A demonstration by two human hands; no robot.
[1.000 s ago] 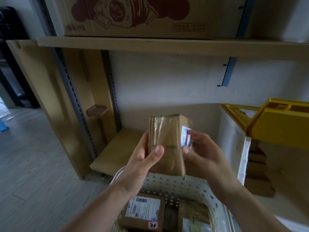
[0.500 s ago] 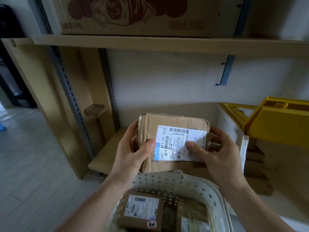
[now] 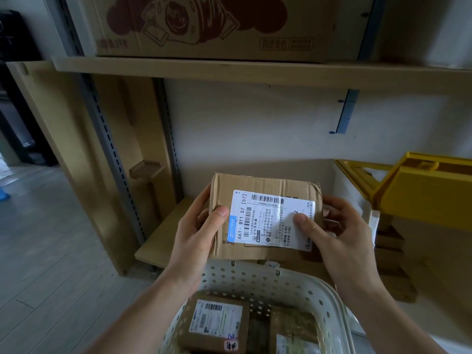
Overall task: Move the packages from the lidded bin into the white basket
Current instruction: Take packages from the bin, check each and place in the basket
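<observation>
**A:** What is nearest the camera?

**B:** At the bottom centre of the frame, a white basket (image 3: 258, 279) with perforated walls. Inside lie a labelled package (image 3: 217, 325) at lower centre and a second package (image 3: 293, 335) just to its right.

**A:** And above that?

**B:** Both hands hold a cardboard package (image 3: 265, 215) in the middle of the frame, over the basket's far rim. The left hand (image 3: 196, 231) wraps the package's left edge, thumb on the front face. The right hand (image 3: 332, 226) grips the right edge, thumb pressing the white shipping label (image 3: 270, 221), which faces the camera.

**A:** Farther back?

**B:** At right, a lidded bin (image 3: 357, 200) with its yellow lid (image 3: 421, 192) raised; brown shapes inside may be more packages. Behind, a low wooden shelf (image 3: 163, 233), and across the top an upper shelf (image 3: 229, 72) carrying a large printed carton (image 3: 217, 26).

**A:** What could go wrong?

**B:** Probably this: the package hangs over the rim, not the basket's middle. Released there, it could catch the edge and tip out. Dropped flat, it might land askew on the two packages below.
</observation>
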